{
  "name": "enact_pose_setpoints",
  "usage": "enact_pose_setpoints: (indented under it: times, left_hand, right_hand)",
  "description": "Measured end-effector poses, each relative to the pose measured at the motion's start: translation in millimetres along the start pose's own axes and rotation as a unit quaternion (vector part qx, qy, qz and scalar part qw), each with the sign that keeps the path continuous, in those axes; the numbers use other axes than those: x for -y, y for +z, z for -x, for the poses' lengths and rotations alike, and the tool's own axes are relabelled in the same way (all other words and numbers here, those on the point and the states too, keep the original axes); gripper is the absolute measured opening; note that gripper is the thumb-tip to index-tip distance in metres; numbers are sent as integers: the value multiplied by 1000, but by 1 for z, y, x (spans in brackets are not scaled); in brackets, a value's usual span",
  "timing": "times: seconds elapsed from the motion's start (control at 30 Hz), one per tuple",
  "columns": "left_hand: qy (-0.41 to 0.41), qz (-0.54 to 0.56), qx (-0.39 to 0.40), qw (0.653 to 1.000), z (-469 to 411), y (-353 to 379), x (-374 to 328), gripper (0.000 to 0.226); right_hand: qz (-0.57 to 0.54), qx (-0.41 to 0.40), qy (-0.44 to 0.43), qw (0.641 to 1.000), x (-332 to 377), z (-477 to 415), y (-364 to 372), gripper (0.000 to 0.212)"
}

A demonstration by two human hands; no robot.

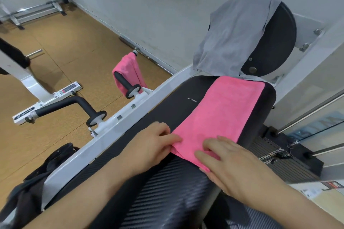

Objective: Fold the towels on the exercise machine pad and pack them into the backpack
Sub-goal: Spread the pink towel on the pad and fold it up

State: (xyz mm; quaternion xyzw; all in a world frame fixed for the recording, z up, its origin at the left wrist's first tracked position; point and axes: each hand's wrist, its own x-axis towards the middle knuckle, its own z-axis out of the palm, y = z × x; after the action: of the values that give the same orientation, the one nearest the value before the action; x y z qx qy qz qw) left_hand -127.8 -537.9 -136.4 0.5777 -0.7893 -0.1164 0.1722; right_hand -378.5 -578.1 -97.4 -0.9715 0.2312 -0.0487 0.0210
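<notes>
Landmark: the long black pad [167, 109] of the exercise machine; every place below is given from it.
Towel in hand: a pink towel [223, 113] lies flat along the pad's right half as a long strip, its near end at the person's hands.
Left hand: the left hand [152, 143] sits at the strip's near left corner with fingers curled, pinching the bunched edge there.
Right hand: the right hand [234, 163] lies on the near right corner with fingers fairly straight, pressing the cloth to the pad and gripping nothing.
Other towels: a gray towel [232, 33] hangs unfolded over the round back cushion [279, 42] beyond the pad's far end; a second pink towel [128, 72] is draped on a handle [126, 83] left of the pad.
Backpack: a dark backpack [37, 176] slumps just left of the pad's near end, with no towel visible in it.
Progress: early, by the look of it. One towel is mid-fold at most, two appear untouched, and none looks packed.
Left to do: finish this fold, fold the other two, and pack all three.
</notes>
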Motion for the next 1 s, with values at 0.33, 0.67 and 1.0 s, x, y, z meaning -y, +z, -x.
enact_pose_setpoints:
  times: [0.33, 0.67, 1.0]
  left_hand:
    - [109, -64, 60, 990, -9, -7, -13, 47]
    - [75, -3, 84, 994, -18, -12, -42, 57]
    - [72, 66, 211, 973, -13, -45, -58, 15]
  right_hand:
    - [74, 7, -11, 997, 11, 2, -15, 59]
    - [-168, 42, 130, 976, -3, -21, -37, 47]
    - [-88, 103, 133, 982, -45, -88, -37, 48]
